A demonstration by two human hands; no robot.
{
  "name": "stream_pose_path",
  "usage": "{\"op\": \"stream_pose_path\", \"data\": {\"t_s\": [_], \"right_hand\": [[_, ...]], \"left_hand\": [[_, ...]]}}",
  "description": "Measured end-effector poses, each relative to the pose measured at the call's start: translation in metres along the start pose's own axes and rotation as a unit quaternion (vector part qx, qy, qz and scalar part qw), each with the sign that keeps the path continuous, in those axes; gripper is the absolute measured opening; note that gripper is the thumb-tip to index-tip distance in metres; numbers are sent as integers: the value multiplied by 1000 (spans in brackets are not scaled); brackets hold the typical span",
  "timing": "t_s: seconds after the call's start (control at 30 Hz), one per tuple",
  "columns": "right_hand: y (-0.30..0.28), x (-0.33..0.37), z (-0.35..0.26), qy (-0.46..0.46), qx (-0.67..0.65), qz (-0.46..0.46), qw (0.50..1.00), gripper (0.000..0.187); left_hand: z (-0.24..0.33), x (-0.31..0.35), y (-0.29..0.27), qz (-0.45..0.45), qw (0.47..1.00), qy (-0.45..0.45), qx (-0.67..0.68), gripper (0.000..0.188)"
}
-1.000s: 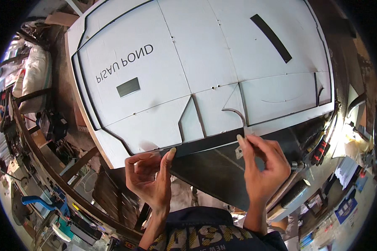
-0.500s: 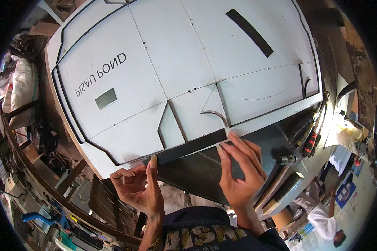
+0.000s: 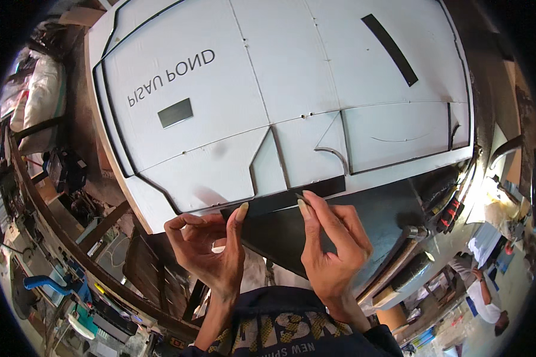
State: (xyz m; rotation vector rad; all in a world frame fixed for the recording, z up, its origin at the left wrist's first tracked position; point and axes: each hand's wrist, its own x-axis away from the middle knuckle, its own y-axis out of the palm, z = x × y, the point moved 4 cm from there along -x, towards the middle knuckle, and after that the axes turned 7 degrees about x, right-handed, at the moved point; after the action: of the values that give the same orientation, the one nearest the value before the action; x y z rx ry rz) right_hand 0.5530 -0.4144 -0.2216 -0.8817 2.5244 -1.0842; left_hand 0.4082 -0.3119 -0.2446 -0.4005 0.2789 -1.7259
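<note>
A long flat black strip (image 3: 323,188) lies along the near edge of a white board (image 3: 214,172) fitted with thin dark upright blades. Pinched at the strip's left end are the thumb and fingers of my left hand (image 3: 211,256). My right hand (image 3: 333,241) is at the middle of the strip, thumb and forefinger brought together. Between those fingertips shows a small dark sliver, too small to name. Just beyond the strip, a curved blade (image 3: 332,153) and an angled blade (image 3: 262,157) stand in the board.
A short grey metal piece (image 3: 175,113) and a curved black strip (image 3: 390,49) lie on the board. Right of my right hand are a hammer (image 3: 393,253) and red-and-black handled pliers (image 3: 449,215). A person in white (image 3: 482,294) is at the far right.
My right hand has moved left from the strip's right end to its middle. My left hand keeps its pinch at the left end. The whole view has shifted somewhat.
</note>
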Motion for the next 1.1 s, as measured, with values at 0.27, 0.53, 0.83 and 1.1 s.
{"op": "stream_pose_path", "data": {"t_s": [0.27,0.53,0.83,1.1], "right_hand": [[14,2,0,-19,-24,19,999,29],[16,4,-6,-62,7,31,998,30],[16,6,-8,-62,17,36,997,27],[-3,21,28,-52,44,139,988,24]], "left_hand": [[1,-1,-3,-21,999,-24,-19,45],[-6,-1,-2,-25,999,20,-10,45],[-7,3,2,-4,997,61,42,47],[-13,9,0,3,997,66,38,46]]}}
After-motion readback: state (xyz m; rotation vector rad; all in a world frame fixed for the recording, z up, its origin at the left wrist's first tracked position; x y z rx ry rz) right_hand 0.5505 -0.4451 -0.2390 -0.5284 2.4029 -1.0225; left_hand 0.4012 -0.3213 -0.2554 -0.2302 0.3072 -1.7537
